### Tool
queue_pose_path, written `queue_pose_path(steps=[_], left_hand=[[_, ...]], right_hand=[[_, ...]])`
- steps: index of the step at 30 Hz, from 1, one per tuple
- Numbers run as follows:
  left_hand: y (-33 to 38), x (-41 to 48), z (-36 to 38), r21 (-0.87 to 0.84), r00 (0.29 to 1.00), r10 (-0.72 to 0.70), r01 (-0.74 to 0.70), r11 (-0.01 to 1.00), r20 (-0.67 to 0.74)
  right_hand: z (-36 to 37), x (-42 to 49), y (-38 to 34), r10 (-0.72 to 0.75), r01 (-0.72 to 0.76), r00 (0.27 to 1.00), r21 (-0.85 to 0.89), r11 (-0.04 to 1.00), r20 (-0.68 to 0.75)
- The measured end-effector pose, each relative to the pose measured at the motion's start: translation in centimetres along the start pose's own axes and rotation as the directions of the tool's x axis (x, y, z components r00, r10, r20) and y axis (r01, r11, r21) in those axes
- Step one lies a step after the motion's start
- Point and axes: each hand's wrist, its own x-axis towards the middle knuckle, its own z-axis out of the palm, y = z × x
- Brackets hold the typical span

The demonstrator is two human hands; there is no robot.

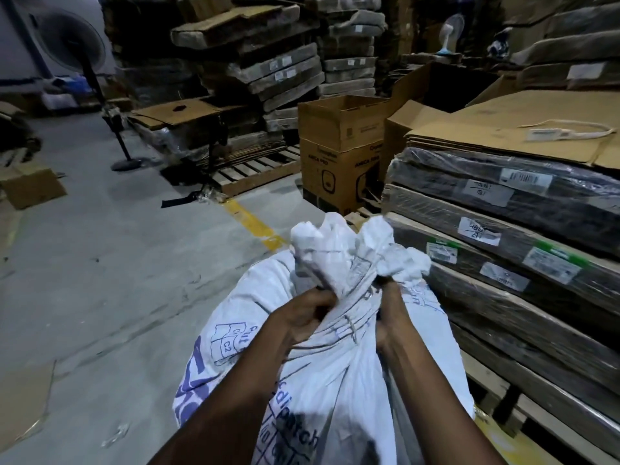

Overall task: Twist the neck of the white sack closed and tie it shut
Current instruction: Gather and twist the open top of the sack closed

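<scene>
White sack [335, 380] stood upright on the grey concrete floor [100, 263], just beside a pallet stack of wrapped flat cartons [520, 256]. Its neck [349, 313] was gathered and bunched, loose ruffled ends fanning out above. Left hand [302, 317] was clenched on the neck's left side; right hand [389, 317] gripped its right side, fingers hidden in the folds. Blue print showed on the sack's front. An open cardboard box [342, 129] sat behind.

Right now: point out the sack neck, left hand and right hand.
sack neck [349, 307], head view, on the twisted white fabric between the hands
left hand [303, 317], head view, back of hand
right hand [391, 313], head view, back of hand
</scene>
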Motion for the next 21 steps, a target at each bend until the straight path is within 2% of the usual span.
queue_pose_path(steps=[2, 4, 6, 8, 9, 12, 14, 15, 16, 17, 19, 20, 21], left_hand=[[-0.8, 0.0, 0.1, 0.051, 0.995, -0.092, 0.094, 0.994, -0.047], [-1.6, 0.6, 1.4, 0.219, 0.98, -0.039, 0.083, 0.972, -0.195], [-2.0, 0.7, 3.1, 0.342, 0.911, 0.083, 0.067, 0.937, -0.405], [-2.1, 0.8, 3.9, 0.401, 0.864, 0.155, 0.058, 0.914, -0.479], [-1.6, 0.7, 4.0, 0.384, 0.863, 0.14, 0.066, 0.921, -0.485], [-0.2, 1.5, 3.0, 0.229, 0.836, 0.05, 0.091, 0.969, -0.546], [-0.2, 2.3, 2.3, 0.226, 0.791, 0.028, 0.141, 0.964, -0.612], [-0.1, 2.2, 2.7, 0.259, 0.757, 0.057, 0.15, 0.954, -0.65], [-0.7, 2.6, 3.2, 0.3, 0.728, 0.141, 0.092, 0.95, -0.671], [-0.9, 2.4, 4.2, 0.358, 0.728, 0.202, 0.063, 0.932, -0.655], [-1.7, 2.1, 6.2, 0.354, 0.704, 0.276, -0.037, 0.934, -0.655], [-1.6, 1.7, 6.7, 0.376, 0.796, 0.268, -0.055, 0.925, -0.542], [-0.6, 1.6, 6.3, 0.361, 0.824, 0.243, -0.05, 0.931, -0.512]], right_hand=[[0.3, -0.2, 0.2, -0.007, 0.006, 1.0, -0.039, 0.999, -0.022], [-0.1, 0.1, 0.5, -0.05, 0.048, 0.997, -0.053, 0.997, -0.053], [-0.1, -0.1, 0.7, -0.11, 0.102, 0.991, -0.099, 0.99, -0.079], [-0.1, 0.1, 0.9, -0.18, 0.15, 0.976, -0.22, 0.964, -0.121], [0.0, -0.3, 0.7, -0.217, 0.181, 0.969, -0.262, 0.948, -0.116], [0.4, -1.2, 0.6, -0.276, 0.281, 0.96, -0.256, 0.925, 0.055], [0.6, -1.4, 0.9, -0.271, 0.33, 0.942, -0.395, 0.857, 0.2], [0.6, -1.3, 1.3, -0.262, 0.333, 0.94, -0.417, 0.846, 0.218], [0.6, -1.4, 1.5, -0.259, 0.319, 0.943, -0.345, 0.883, 0.209], [0.6, -1.6, 1.6, -0.264, 0.308, 0.946, -0.27, 0.912, 0.187], [0.3, -2.2, 1.3, -0.308, 0.321, 0.946, -0.16, 0.933, 0.103], [-0.2, -2.3, 1.0, -0.3, 0.304, 0.952, -0.082, 0.949, 0.056], [-0.7, -2.4, 0.6, -0.28, 0.28, 0.96, -0.022, 0.96, 0.018]])
